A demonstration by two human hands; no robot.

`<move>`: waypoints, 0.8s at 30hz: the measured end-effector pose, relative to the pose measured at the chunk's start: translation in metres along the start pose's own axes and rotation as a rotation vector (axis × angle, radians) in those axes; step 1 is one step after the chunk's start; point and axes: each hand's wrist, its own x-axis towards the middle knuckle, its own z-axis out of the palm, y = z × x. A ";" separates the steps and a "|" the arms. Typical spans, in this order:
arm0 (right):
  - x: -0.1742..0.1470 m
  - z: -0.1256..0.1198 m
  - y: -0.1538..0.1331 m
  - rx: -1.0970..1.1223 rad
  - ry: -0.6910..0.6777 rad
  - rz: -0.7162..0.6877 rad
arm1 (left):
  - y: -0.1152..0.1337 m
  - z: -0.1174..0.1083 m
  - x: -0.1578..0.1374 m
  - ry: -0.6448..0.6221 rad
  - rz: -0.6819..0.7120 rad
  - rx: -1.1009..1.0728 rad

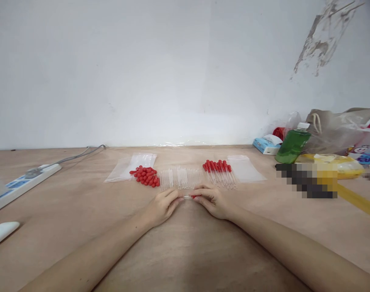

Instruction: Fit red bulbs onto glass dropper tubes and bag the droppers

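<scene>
My left hand (165,206) pinches one end of a clear glass dropper tube (187,197). At its other end, my right hand (211,201) grips a red rubber bulb (193,196); the fingers partly hide where bulb and tube meet. Just beyond my hands lies a row of clear dropper tubes (180,177). Left of that row is a pile of loose red rubber bulbs (146,176). To its right, several droppers with red bulbs fitted (218,170) lie side by side.
Clear plastic bags (119,170) lie flat at left, with another plastic bag (247,168) at right. A power strip (23,182) and a white object (4,233) are far left. Far right stand a green bottle (293,142), a tissue pack (267,144) and a yellow package (340,166).
</scene>
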 end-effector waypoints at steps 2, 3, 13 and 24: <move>-0.001 0.000 0.000 0.036 -0.001 -0.005 | 0.001 0.000 0.000 0.012 0.022 -0.016; -0.001 0.001 0.001 0.044 -0.002 0.004 | 0.001 0.000 0.000 0.017 0.030 -0.030; -0.004 0.005 0.009 0.056 0.083 0.023 | 0.003 -0.004 0.003 0.012 0.086 -0.014; -0.002 0.005 0.003 -0.005 0.075 -0.014 | 0.001 -0.003 0.002 -0.004 0.125 0.041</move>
